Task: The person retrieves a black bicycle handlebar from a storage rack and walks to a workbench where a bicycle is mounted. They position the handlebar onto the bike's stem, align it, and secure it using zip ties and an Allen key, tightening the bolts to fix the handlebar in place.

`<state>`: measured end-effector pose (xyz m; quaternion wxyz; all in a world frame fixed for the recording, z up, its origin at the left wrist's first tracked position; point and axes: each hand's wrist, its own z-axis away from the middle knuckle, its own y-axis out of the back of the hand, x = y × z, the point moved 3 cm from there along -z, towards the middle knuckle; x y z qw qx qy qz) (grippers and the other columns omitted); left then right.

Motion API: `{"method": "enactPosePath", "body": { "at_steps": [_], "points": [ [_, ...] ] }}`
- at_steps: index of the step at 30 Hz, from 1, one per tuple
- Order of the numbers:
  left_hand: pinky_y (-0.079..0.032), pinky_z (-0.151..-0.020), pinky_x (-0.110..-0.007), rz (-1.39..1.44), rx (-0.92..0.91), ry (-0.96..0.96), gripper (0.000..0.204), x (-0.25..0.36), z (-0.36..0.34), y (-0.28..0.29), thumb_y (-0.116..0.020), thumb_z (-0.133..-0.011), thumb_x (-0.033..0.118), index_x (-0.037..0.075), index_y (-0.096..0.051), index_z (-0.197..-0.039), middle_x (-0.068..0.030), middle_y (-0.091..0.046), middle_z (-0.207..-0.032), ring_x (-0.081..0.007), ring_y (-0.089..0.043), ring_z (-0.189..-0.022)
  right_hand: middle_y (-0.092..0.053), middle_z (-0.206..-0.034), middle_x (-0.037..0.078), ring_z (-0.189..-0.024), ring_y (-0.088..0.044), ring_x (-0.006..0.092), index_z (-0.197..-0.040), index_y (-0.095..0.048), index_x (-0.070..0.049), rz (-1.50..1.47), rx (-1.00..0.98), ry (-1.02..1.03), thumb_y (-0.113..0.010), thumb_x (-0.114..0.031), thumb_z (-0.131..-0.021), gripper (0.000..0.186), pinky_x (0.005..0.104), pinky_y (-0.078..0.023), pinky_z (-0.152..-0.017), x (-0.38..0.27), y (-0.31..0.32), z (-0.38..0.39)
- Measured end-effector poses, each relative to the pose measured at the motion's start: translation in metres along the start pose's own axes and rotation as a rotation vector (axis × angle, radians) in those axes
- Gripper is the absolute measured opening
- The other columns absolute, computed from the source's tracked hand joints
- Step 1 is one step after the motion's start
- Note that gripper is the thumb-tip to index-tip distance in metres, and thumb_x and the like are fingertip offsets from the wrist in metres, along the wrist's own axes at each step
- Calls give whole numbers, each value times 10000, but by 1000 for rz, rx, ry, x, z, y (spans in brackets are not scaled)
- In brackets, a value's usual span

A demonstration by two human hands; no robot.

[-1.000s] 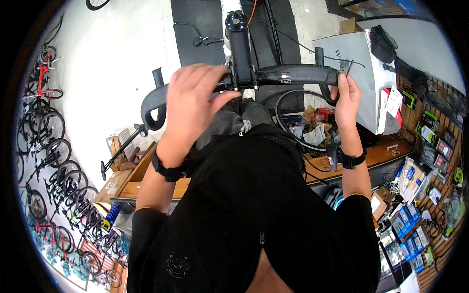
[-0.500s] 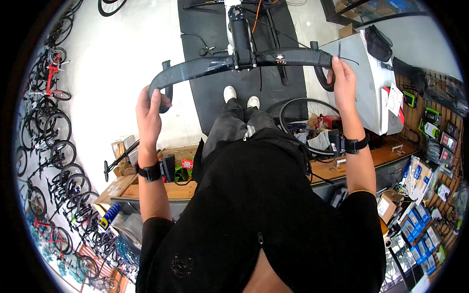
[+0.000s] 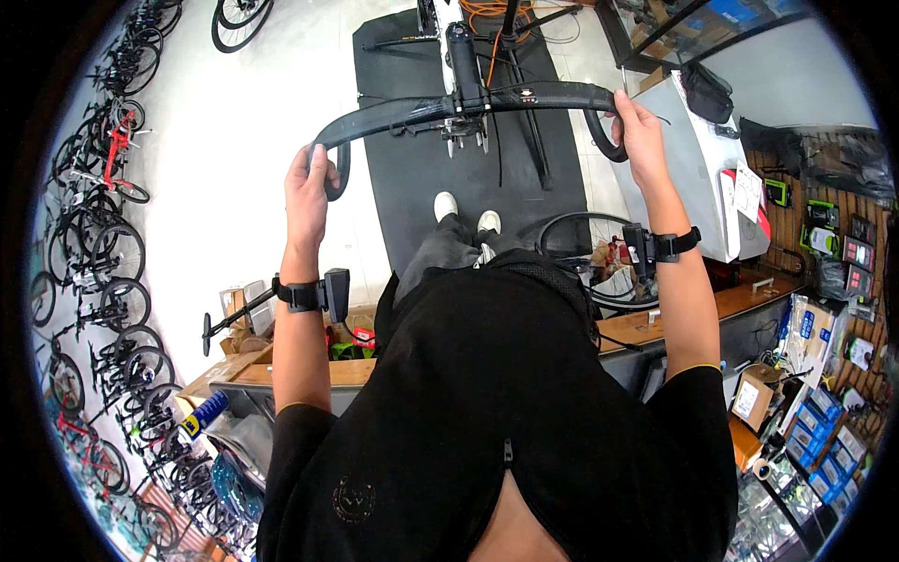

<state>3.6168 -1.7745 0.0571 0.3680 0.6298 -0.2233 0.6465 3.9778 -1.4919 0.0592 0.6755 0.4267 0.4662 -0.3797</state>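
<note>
A black drop handlebar (image 3: 398, 114) spans the space ahead of me, clamped to a black stem (image 3: 464, 70) on a white bicycle frame (image 3: 447, 17). My left hand (image 3: 309, 192) is closed around the bar's left curve, thumb on top. At the opposite end my right hand (image 3: 641, 139) grips the right curve, with part of its fingers hidden behind the bar. Below the stem the fork ends (image 3: 465, 140) show with no wheel between them. Thin cables hang near the bar's middle and right end.
The bike is above a dark mat (image 3: 412, 215), with a black stand leg (image 3: 531, 140) beside it. A loose wheel (image 3: 581, 220) leans near a wooden bench (image 3: 646, 328) close to me. Boxes and hanging goods line the right; rows of bicycles (image 3: 122, 239) stand far left.
The handlebar has tipped and shifted slightly, so the fork ends now show below it. Both hands moved along with it, the left one to the right and the right one slightly left.
</note>
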Motion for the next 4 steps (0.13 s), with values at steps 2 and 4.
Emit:
{"method": "enactPosePath", "body": {
  "at_steps": [2, 4],
  "points": [
    [-420, -682, -247, 71, -7, -17, 346, -3, 2, 3, -464, -1036, 333, 25, -602, -1110, 3, -540, -741, -87, -499, -709, -495, -589, -40, -550, -420, 55, -807, -662, -51, -29, 100, 41, -557, -436, -972, 432, 229, -312, -524, 2, 5, 0],
    [-439, -714, -253, 143, -6, -54, 369, -11, 5, 10, -462, -1034, 347, 10, -597, -1105, -18, -587, -791, -96, -529, -742, -507, -605, -37, -565, -430, 56, -812, -664, -50, -43, 146, 66, -554, -436, -974, 432, 229, -320, -533, 3, 7, 0]
  ]
}}
